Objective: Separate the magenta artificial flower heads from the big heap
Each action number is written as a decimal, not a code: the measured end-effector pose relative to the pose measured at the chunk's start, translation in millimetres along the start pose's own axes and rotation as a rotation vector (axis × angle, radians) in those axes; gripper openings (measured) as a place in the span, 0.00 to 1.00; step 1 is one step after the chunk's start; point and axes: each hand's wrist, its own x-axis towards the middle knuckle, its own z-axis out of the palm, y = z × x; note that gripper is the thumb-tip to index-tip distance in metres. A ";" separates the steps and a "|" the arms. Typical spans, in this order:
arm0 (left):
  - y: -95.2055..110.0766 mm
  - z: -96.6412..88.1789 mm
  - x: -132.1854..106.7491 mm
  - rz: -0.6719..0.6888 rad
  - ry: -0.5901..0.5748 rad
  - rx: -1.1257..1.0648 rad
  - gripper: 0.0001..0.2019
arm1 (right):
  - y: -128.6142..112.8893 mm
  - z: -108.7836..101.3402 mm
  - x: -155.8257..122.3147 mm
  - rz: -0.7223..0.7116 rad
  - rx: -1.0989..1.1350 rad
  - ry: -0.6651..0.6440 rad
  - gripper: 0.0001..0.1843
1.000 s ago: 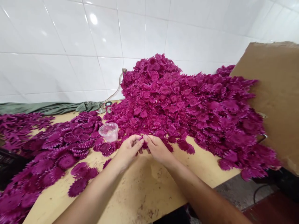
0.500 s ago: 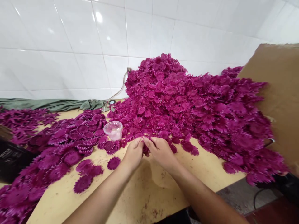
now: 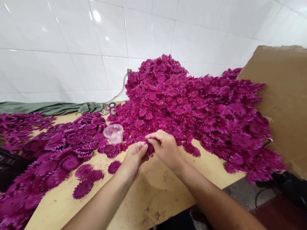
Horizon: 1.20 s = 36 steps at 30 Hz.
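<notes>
Between my two hands, above the tabletop, is a magenta artificial flower (image 3: 150,149), partly hidden by the fingers. My left hand (image 3: 136,156) pinches its left side with thumb and fingers. From the right, my right hand (image 3: 166,147) is closed on it, the fingers bent over its top edge. A clear plastic cup (image 3: 114,134) with something whitish inside stands to the left, just beyond my left hand. Right behind my hands rises a large heap of magenta flowers (image 3: 163,99). One flat petal disc (image 3: 114,167) lies on the table beside my left forearm.
More flat petal discs (image 3: 57,159) are heaped along the left. Star-shaped magenta pieces (image 3: 21,127) lie farther left, near a black box (image 3: 11,169). A green cloth (image 3: 52,108) runs along the tiled wall (image 3: 72,73). Cardboard (image 3: 280,105) stands right of the yellowish table (image 3: 144,198).
My right hand has lifted and turned over the flower, showing more of it. Both hands have come slightly apart. The whole view has shifted a little.
</notes>
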 end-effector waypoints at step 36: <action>69.1 -35.5 -56.3 0.121 0.121 -0.090 0.06 | -101.5 108.7 -129.8 -0.586 -0.354 -0.689 0.48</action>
